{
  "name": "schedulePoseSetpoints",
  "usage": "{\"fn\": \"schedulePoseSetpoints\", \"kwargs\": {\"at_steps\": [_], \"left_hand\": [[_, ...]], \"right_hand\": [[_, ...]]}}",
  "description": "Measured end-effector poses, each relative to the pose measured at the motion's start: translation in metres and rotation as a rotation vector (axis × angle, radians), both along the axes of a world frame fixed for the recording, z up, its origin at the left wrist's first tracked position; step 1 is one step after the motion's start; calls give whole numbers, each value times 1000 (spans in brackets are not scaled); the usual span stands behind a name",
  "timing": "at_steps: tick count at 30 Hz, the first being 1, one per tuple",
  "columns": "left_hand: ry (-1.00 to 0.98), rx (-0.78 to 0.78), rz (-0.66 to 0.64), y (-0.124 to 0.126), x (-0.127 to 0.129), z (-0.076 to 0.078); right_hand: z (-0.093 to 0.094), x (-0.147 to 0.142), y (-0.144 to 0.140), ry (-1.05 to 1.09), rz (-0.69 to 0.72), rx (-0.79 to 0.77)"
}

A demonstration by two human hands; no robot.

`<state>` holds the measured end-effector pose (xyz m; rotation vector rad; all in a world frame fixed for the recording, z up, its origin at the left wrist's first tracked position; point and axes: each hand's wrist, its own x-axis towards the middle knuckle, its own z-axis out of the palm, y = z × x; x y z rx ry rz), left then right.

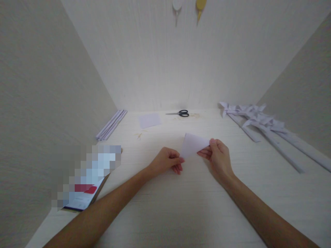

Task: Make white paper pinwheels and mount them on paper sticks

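A small sheet of pale lilac-white paper (193,145) is held up above the table between my two hands. My left hand (168,160) pinches its lower left corner between thumb and fingers. At the opposite, right-hand corner, the thumb and index finger of my right hand (218,153) close on the paper, with the other fingers curled behind it. Beyond my left hand a second flat piece of paper (150,120) lies on the table, and near it are thin straw-coloured bits (140,135). Scissors with black handles (183,113) rest closed near the back wall.
Rolled paper sticks (111,125) lie against the left wall. Paper rods with folded, leaf-like strips (266,120) spread along the right side. A lit tablet-like screen (85,189), partly blurred out, sits beside my left forearm. White (177,4) and yellow (200,4) round-headed objects show at the top.
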<state>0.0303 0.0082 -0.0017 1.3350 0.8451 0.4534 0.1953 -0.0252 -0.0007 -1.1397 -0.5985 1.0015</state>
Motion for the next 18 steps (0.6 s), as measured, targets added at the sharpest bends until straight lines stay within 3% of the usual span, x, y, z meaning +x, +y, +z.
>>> {"fn": "schedulePoseSetpoints", "kwargs": {"at_steps": [6, 12, 18], "left_hand": [[39, 96, -9, -3, -1, 4], [-26, 335, 15, 0, -3, 3], [-180, 281, 5, -2, -2, 1]], "right_hand": [[2, 0, 1, 52, 24, -92], [4, 0, 0, 75, 49, -120], [6, -3, 1, 133, 62, -156]]}}
